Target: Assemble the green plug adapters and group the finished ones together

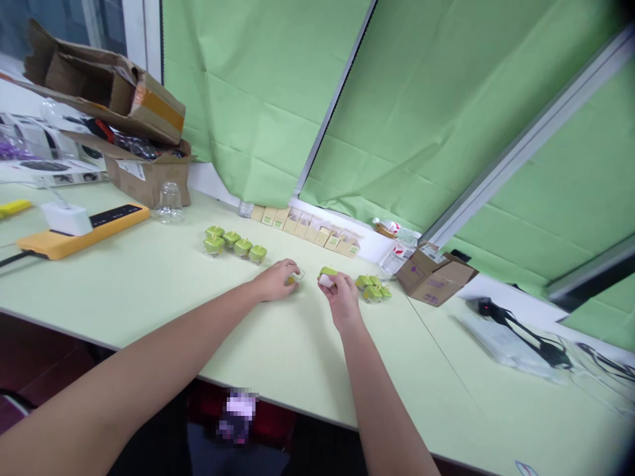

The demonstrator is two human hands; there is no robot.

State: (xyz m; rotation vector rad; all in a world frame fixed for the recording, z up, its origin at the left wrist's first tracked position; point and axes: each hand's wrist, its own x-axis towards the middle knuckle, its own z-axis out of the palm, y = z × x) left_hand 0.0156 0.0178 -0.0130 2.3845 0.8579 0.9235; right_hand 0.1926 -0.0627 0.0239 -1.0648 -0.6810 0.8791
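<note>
A small clear jar [296,277] with something yellow inside stands on the pale green desk [149,291], half hidden under the fingers of the left hand [276,280]. This hand's grip is curled down over the jar from the near side and closed on it. Just to its right, apart from it, the right hand [341,299] is raised slightly off the desk, its grip pinched between thumb and fingertips on a green-topped piece [327,276] with a white underside; whether this is a lid or a whole pot cannot be told. Just beyond the right hand lies a loose heap of green pieces [373,289] of the same kind. To the left of the left hand, further back, four green-lidded pots [234,243] stand in a short row, touching or nearly so. Behind them a row of small beige boxes [303,227] lines the back edge of the desk below the green curtain [258,99]. Right of that row lie plastic bottles [398,246] and an open brown carton [435,273]. Far left are an upturned clear glass [169,201], a yellow power strip [82,231] with a white adapter [66,217] on it, and stacked cardboard boxes [124,125]. Far right a black cable [526,334] lies on the desk.
</note>
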